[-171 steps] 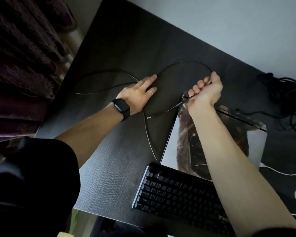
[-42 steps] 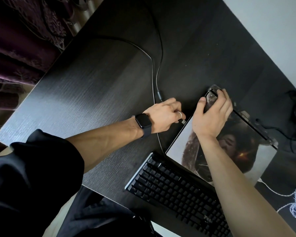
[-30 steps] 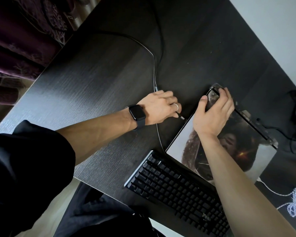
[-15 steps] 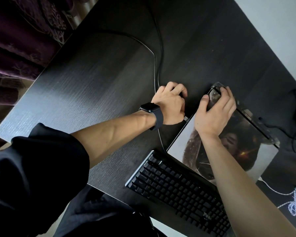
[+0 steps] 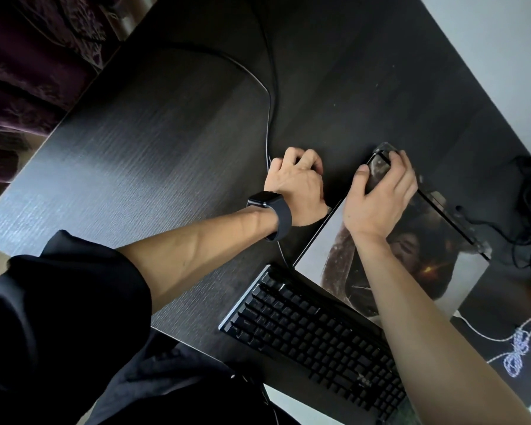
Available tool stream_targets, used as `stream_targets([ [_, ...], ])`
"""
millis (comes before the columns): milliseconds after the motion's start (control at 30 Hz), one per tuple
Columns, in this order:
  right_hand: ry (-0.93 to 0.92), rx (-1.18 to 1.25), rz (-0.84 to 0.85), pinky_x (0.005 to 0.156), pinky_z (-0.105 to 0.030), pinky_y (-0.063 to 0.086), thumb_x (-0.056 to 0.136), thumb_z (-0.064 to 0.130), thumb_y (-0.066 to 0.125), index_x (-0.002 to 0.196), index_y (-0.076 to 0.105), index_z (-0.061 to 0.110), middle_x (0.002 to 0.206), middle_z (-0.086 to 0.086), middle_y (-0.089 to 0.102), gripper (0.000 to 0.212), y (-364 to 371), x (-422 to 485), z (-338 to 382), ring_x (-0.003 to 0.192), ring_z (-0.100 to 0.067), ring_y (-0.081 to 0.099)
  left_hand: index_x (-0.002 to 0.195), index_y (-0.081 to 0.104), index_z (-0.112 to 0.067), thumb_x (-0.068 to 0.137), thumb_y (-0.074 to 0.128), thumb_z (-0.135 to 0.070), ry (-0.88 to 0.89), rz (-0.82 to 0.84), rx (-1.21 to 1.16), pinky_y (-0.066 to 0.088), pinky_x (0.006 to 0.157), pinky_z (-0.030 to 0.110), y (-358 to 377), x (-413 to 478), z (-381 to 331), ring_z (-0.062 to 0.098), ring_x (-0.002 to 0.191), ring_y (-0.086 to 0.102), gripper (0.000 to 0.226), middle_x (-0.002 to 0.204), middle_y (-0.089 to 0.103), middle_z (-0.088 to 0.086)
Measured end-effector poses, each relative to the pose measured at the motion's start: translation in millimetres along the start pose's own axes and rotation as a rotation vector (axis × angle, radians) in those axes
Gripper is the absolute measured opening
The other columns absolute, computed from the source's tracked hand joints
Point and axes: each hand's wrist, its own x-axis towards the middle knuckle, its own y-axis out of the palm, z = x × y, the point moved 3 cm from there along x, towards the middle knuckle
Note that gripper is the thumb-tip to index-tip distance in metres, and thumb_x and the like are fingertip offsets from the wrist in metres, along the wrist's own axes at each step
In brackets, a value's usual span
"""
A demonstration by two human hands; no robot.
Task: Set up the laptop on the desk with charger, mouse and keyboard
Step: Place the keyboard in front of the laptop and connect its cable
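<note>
**Step in hand:** connecting the charger. The left hand (image 5: 298, 188) is working at the left edge of the closed silver laptop with a printed picture on its lid (image 5: 442, 271). Its fingers are curling over the end of the thin black charger cable (image 5: 269, 111), which is running in from the far side of the dark wood-grain desk (image 5: 135, 148). The right hand (image 5: 380, 194) is bracing the laptop, with thumb and fingers clamping round its far left corner. The laptop is lying flat on the desk, just behind the black mechanical keyboard (image 5: 313, 329).

**Next move, as judged:** aligning the plug squarely with the port, then pushing it in along the desk while the right hand is resisting the push.

**Hidden:** the plug and port are lying under the left hand, so whether the plug is seating cannot be told. No mouse is showing. The right forearm is covering part of the keyboard.
</note>
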Motion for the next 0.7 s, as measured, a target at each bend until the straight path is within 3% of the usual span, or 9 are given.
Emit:
stream_targets([
  [67, -0.003, -0.01, 0.002, 0.112, -0.029, 0.026, 0.096, 0.038, 0.051, 0.139, 0.051, 0.01, 0.149, -0.008, 0.047, 0.051, 0.2, 0.5, -0.6, 0.137, -0.027, 0.041, 0.08, 0.071, -0.031, 0.081, 0.061, -0.039, 0.02, -0.02, 0.006, 0.025, 0.092, 0.029, 1.9, -1.6, 1.9, 0.017, 0.124, 0.028, 0.012, 0.121, 0.042, -0.018],
  [233, 0.005, -0.01, 0.012, 0.112, -0.03, 0.028, 0.096, 0.039, 0.05, 0.139, 0.05, 0.01, 0.15, -0.007, 0.046, 0.052, 0.2, 0.2, -0.8, 0.138, -0.026, 0.041, 0.071, 0.061, -0.028, 0.076, 0.058, -0.037, -0.017, 0.04, 0.049, 0.026, 0.093, 0.033, -2.3, 3.4, -0.6, 0.016, 0.117, 0.03, 0.011, 0.115, 0.042, -0.017],
  [400, -0.003, -0.007, 0.012, 0.112, -0.028, 0.026, 0.096, 0.038, 0.051, 0.139, 0.051, 0.01, 0.149, -0.007, 0.047, 0.052, 0.3, -0.1, -1.5, 0.138, -0.026, 0.041, 0.083, 0.065, -0.024, 0.075, 0.051, -0.029, 0.006, 0.121, 0.127, 0.027, 0.092, 0.036, -5.1, 15.0, -8.3, 0.02, 0.112, 0.033, 0.016, 0.116, 0.043, -0.009],
  [700, 0.0, 0.001, 0.012, 0.114, -0.035, 0.03, 0.096, 0.038, 0.05, 0.138, 0.051, 0.01, 0.148, -0.008, 0.047, 0.051, 0.1, -0.8, -3.6, 0.137, -0.027, 0.041, 0.086, 0.072, -0.038, 0.084, 0.059, -0.047, 0.072, 0.051, 0.096, 0.025, 0.1, 0.035, 2.0, 7.4, 1.8, 0.016, 0.115, 0.035, 0.016, 0.114, 0.047, -0.016],
])
